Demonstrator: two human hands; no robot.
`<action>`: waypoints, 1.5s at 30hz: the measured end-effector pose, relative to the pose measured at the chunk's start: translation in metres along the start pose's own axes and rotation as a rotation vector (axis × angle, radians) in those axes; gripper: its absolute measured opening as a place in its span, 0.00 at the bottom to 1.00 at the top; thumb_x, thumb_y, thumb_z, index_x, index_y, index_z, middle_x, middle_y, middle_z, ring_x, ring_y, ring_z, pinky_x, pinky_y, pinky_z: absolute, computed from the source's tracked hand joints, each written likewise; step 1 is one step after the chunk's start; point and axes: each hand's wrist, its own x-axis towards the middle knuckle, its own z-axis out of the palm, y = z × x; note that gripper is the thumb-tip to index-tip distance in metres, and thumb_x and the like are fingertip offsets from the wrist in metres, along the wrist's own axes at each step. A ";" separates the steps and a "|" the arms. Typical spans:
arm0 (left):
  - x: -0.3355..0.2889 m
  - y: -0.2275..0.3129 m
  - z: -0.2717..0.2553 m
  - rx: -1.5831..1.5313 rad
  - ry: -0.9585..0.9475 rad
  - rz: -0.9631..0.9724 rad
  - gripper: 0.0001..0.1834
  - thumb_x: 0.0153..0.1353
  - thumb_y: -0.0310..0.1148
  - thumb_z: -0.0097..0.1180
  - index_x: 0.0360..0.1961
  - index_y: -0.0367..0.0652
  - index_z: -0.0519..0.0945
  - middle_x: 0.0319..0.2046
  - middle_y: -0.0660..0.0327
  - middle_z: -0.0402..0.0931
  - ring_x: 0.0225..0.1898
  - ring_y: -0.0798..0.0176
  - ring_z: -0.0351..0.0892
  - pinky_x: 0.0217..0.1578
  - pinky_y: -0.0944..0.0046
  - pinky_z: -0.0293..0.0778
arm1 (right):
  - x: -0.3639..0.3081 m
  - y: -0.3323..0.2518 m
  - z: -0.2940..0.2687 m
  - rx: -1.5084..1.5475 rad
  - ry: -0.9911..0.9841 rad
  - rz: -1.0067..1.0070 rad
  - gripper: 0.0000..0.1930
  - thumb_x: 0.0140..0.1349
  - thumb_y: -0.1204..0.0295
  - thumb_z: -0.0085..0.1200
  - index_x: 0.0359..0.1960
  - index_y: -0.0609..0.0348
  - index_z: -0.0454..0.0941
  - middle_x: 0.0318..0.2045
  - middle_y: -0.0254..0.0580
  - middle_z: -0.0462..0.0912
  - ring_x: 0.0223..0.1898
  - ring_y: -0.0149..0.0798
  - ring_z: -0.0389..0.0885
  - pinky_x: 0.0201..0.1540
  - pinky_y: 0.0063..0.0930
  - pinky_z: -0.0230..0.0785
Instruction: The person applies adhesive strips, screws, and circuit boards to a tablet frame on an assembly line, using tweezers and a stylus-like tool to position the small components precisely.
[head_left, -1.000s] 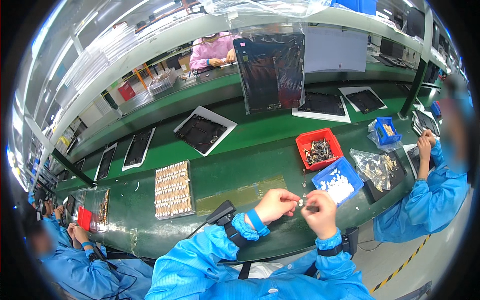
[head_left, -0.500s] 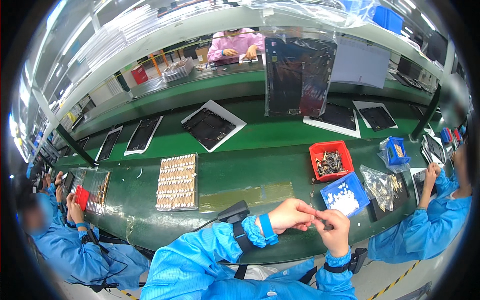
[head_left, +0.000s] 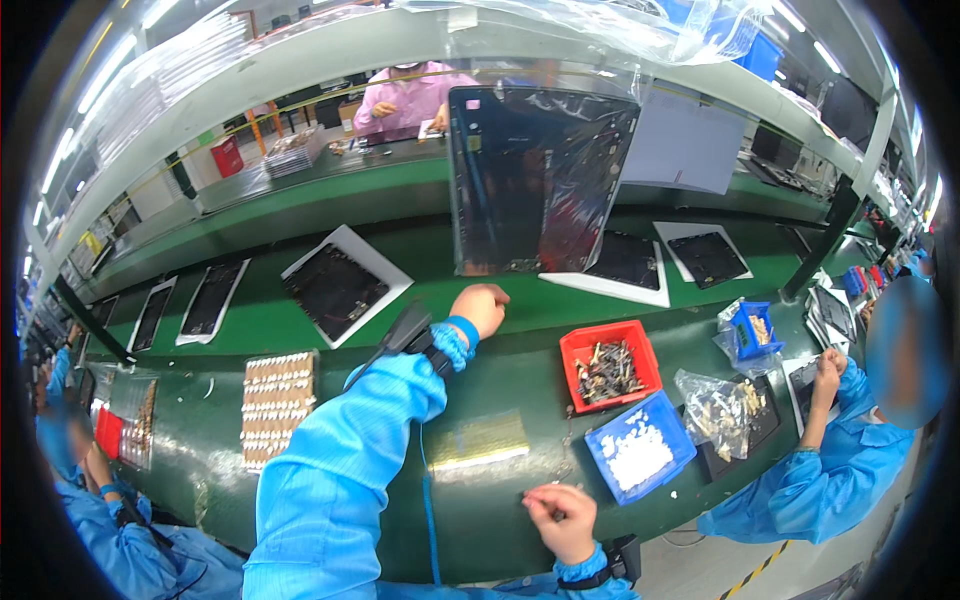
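Person wearing bright blue long sleeves with gathered elastic cuffs; black strap circling the left wrist; another black band wrapping the right wrist

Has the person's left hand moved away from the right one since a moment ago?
Yes. The left hand has reached up past the red bin toward the dark panel; the right hand stays near the table's edge.

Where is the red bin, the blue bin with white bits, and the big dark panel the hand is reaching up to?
red bin point(head_left: 572, 345): head view, left rim.
blue bin point(head_left: 603, 472): head view, left wall.
dark panel point(head_left: 530, 180): head view, middle of its face.
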 end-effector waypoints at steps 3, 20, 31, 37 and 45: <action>0.043 0.022 0.033 0.118 -0.065 -0.111 0.17 0.51 0.28 0.49 0.45 0.45 0.76 0.40 0.50 0.76 0.41 0.47 0.75 0.45 0.56 0.70 | 0.003 -0.003 -0.006 -0.024 -0.015 0.025 0.05 0.46 0.81 0.59 0.26 0.61 0.80 0.26 0.40 0.80 0.23 0.27 0.76 0.23 0.15 0.66; 0.054 -0.124 0.057 -0.422 0.446 -0.204 0.15 0.60 0.36 0.39 0.45 0.46 0.71 0.43 0.50 0.73 0.39 0.48 0.75 0.42 0.50 0.71 | 0.012 -0.018 0.003 -0.063 0.046 0.065 0.03 0.49 0.82 0.55 0.27 0.62 0.77 0.25 0.39 0.74 0.19 0.30 0.68 0.21 0.20 0.60; 0.024 -0.093 -0.016 -0.646 1.263 -0.796 0.45 0.39 0.20 0.61 0.59 0.37 0.51 0.53 0.47 0.61 0.52 0.51 0.65 0.55 0.60 0.60 | 0.001 0.011 0.011 -0.120 0.096 0.024 0.04 0.45 0.82 0.58 0.24 0.61 0.77 0.26 0.38 0.77 0.20 0.24 0.69 0.21 0.15 0.60; -0.023 -0.036 -0.143 -0.622 1.234 -0.200 0.17 0.53 0.23 0.56 0.44 0.31 0.71 0.38 0.58 0.75 0.38 0.65 0.73 0.42 0.65 0.68 | 0.003 -0.004 0.004 -0.111 0.169 -0.010 0.03 0.49 0.81 0.56 0.26 0.61 0.77 0.28 0.40 0.77 0.22 0.27 0.71 0.22 0.16 0.62; -0.142 0.066 -0.262 -0.907 0.316 -0.033 0.15 0.56 0.24 0.53 0.46 0.36 0.72 0.39 0.65 0.74 0.39 0.72 0.72 0.41 0.70 0.68 | -0.006 -0.027 -0.031 0.123 0.340 0.016 0.04 0.52 0.84 0.53 0.28 0.62 0.74 0.29 0.36 0.78 0.26 0.23 0.72 0.27 0.15 0.62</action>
